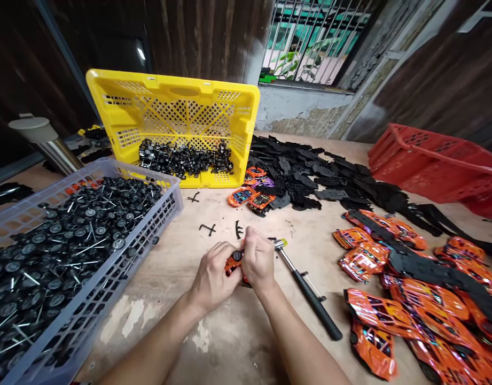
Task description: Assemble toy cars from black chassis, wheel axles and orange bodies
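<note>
Both hands meet over the middle of the wooden table (pixel 177 278). My left hand (pixel 213 275) and my right hand (pixel 258 260) are closed around a small orange toy car (pixel 233 262) with a black wheel showing between the fingers. Most of the car is hidden by my right hand. A black-handled tool with a metal shaft (pixel 305 289) lies just right of my right wrist, untouched. A few loose black axle pieces (pixel 208 229) lie just beyond the hands.
A grey basket (pixel 121 251) of black wheels on metal axles stands at the left. A tipped yellow crate (pixel 173 107) holds more wheels behind. Black chassis plates (pixel 329 179) are heaped at the back right, orange car shells (pixel 410 299) at the right, a red basket (pixel 434 160) beyond.
</note>
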Demonstrator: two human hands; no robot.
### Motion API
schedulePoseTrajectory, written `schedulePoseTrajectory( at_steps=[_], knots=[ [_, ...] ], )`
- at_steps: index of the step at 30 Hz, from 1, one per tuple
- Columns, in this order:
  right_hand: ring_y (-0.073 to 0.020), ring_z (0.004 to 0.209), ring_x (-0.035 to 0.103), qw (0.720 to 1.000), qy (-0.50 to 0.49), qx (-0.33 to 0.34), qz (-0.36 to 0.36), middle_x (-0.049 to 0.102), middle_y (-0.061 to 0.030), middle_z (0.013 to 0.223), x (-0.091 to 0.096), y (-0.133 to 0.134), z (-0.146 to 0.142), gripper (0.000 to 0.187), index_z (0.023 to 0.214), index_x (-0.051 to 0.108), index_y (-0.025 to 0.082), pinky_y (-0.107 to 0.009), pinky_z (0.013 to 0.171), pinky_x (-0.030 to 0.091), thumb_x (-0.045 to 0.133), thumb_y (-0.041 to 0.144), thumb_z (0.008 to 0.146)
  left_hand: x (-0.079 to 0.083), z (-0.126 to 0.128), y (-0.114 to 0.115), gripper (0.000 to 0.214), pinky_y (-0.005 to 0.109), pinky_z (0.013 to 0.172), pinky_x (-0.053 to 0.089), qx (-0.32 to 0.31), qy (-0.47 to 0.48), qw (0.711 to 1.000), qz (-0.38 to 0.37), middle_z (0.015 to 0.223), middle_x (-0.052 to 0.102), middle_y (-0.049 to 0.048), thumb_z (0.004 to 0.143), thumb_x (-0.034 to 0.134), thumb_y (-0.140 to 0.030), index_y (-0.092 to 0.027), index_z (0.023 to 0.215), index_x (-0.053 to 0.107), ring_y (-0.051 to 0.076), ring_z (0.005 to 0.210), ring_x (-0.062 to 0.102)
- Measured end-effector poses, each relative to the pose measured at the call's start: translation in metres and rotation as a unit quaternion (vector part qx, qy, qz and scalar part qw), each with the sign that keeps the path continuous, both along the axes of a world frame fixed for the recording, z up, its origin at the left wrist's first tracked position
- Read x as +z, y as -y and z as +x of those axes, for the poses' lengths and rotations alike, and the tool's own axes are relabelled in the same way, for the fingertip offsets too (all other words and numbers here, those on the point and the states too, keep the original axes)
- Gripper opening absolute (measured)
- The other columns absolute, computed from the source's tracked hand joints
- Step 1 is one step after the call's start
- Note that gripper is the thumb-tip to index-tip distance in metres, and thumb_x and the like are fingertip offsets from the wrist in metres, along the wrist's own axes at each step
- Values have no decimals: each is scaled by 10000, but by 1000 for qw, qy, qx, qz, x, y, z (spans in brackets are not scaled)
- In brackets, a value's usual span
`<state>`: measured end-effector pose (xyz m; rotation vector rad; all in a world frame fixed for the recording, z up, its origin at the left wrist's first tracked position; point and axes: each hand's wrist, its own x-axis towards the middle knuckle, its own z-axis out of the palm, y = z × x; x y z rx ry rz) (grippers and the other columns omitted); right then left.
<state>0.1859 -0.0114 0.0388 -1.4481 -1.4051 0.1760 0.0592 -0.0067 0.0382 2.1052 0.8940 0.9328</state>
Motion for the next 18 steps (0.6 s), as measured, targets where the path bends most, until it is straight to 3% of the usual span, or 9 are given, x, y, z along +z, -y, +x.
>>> schedulePoseTrajectory(
  at_steps=[3, 5, 7, 9, 12, 18],
  knots=[
    [-125, 489, 441, 985, -151, -71, -43, 434, 28, 522, -18, 18, -4, 497, 582, 375, 228, -263, 530, 359, 225, 408, 1021, 7, -24, 2, 320, 322, 836, 468, -30, -46, 997, -52, 1002, 642, 65, 740, 695, -189, -176, 1043, 592, 215, 934, 602],
    [-130, 503, 455, 972, -206, -72, -88, 453, 27, 540, -29, 37, -5, 499, 605, 419, 220, -260, 517, 364, 256, 464, 1008, 1, -41, 9, 362, 314, 836, 474, -44, -65, 992, -94, 1002, 655, 59, 721, 745, -244, -182, 1055, 619, 212, 932, 614],
    [-149, 597, 519, 980, -175, 2, -100, 526, 1, 642, -37, 55, -2, 450, 697, 516, 203, -266, 567, 404, 325, 488, 989, -10, -52, 16, 293, 292, 809, 481, -47, -53, 987, -142, 962, 672, 46, 747, 731, -245, -188, 1022, 647, 195, 899, 629],
    [-186, 779, 583, 982, -109, 119, -100, 605, -43, 829, -40, 67, 4, 327, 888, 600, 191, -295, 695, 455, 490, 497, 929, -22, -56, 22, 272, 278, 813, 486, -41, -16, 982, -184, 971, 682, 41, 768, 708, -220, -188, 1033, 653, 182, 900, 639],
    [-209, 912, 601, 960, -41, 241, -140, 638, -71, 979, -39, 74, 16, 327, 1070, 609, 202, -317, 795, 464, 693, 403, 826, -33, -53, 26, 255, 282, 860, 485, -45, 44, 973, -222, 1011, 689, 54, 796, 666, -191, -171, 1050, 651, 184, 950, 643],
    [-172, 770, 615, 942, -55, 263, -203, 656, -45, 861, -39, 75, 29, 155, 928, 617, 204, -281, 694, 465, 691, 312, 845, -32, -44, 25, 106, 259, 755, 480, -60, 38, 975, -210, 875, 696, 51, 844, 630, -216, -150, 912, 677, 163, 816, 647]
  ],
)
